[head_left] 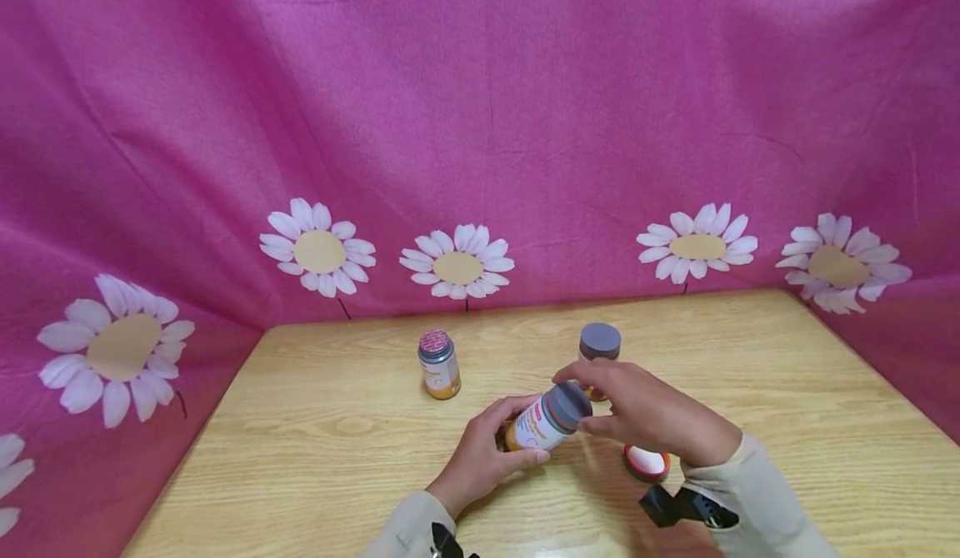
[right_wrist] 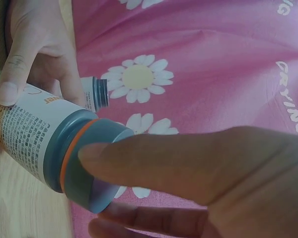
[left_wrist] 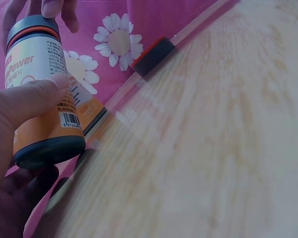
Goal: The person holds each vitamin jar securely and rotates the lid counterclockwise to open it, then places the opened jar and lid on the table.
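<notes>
A white and orange supplement bottle (head_left: 537, 426) is tilted above the table, its top leaning right. My left hand (head_left: 483, 455) grips its body, thumb across the label in the left wrist view. The fingers and thumb of my right hand (head_left: 651, 408) pinch its grey cap (right_wrist: 97, 163). An orange ring shows between cap and bottle neck. Just behind my right hand stands a second bottle with a grey cap (head_left: 600, 340), partly hidden. Below that hand a loose cap (head_left: 647, 462) lies upturned, its white inside and red rim showing.
An uncapped bottle (head_left: 439, 366) with a pink patterned seal on its mouth stands toward the back left. The wooden table (head_left: 315, 458) is backed by a pink cloth (head_left: 525, 125) with daisies along its back and sides.
</notes>
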A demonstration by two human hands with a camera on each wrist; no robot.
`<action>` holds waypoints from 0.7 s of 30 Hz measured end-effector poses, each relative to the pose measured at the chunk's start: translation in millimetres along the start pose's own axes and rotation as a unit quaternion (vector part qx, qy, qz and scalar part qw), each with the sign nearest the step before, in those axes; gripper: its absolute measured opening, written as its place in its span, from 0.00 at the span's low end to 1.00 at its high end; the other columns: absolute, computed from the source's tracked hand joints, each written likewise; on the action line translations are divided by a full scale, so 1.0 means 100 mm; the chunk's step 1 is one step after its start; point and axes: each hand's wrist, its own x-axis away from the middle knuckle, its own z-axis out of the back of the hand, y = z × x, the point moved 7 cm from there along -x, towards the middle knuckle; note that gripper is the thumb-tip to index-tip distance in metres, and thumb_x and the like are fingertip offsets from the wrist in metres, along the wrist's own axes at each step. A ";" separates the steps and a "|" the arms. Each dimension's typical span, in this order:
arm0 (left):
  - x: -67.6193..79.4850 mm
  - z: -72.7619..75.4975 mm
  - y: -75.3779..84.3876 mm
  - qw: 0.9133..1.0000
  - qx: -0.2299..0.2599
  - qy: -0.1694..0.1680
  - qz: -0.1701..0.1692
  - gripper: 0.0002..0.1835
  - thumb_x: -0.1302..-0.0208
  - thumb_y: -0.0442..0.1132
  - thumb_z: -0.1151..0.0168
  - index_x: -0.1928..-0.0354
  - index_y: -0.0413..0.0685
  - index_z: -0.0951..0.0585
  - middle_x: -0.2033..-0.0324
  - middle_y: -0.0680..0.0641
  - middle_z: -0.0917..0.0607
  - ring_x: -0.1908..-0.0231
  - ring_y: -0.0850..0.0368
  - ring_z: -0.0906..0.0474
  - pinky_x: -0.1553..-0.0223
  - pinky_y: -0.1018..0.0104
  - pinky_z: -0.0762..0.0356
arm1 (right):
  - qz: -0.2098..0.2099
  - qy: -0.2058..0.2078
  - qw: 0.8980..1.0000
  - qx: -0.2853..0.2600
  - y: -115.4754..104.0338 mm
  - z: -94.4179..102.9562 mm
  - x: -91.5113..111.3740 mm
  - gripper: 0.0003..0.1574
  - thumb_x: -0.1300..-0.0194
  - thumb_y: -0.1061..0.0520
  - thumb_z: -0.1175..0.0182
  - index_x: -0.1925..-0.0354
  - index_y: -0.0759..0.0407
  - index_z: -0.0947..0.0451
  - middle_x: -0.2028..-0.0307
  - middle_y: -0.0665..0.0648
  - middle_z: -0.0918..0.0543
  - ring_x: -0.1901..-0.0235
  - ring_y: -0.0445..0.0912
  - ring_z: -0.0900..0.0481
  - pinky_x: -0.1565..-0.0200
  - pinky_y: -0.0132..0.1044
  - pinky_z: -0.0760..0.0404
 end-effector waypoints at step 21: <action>0.01 0.00 0.01 1.000 -0.001 -0.003 -0.020 0.33 0.46 0.45 0.27 0.38 0.66 0.27 0.48 0.59 0.21 0.52 0.61 0.25 0.51 0.67 0.26 | 0.055 0.022 0.998 0.005 -0.10 -0.01 0.00 0.20 0.45 0.59 0.31 0.54 0.49 0.23 0.58 0.48 0.23 0.64 0.42 0.25 0.64 0.34 0.25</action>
